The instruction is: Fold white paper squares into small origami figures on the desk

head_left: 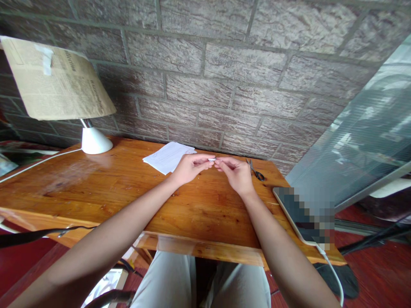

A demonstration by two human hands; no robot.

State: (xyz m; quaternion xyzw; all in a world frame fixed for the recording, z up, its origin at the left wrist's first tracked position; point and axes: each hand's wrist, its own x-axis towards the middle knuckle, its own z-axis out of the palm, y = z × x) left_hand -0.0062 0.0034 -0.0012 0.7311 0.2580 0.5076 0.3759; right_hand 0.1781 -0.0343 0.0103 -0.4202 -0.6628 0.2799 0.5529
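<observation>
Both hands meet above the wooden table [205, 209]. Between their fingertips is a small white piece [212, 160], perhaps folded paper; its exact kind is too small to make out. My left hand [190, 167] pinches it from the left with thumb and forefinger. From the other side, my right hand [236, 173] has its fingers pressed together at the piece's right end. A stack of white paper sheets [167, 156] lies just behind and left of my left hand. Scissors [257, 174] with black handles rest beside my right hand, partly hidden by it.
On the left stands a lamp with a white base [95, 140] and newsprint shade [61, 81]. A tablet-like device [289, 205], partly blurred out, lies at the right edge with a white cable [334, 269] plugged in. The brick wall [215, 94] rises directly behind the table.
</observation>
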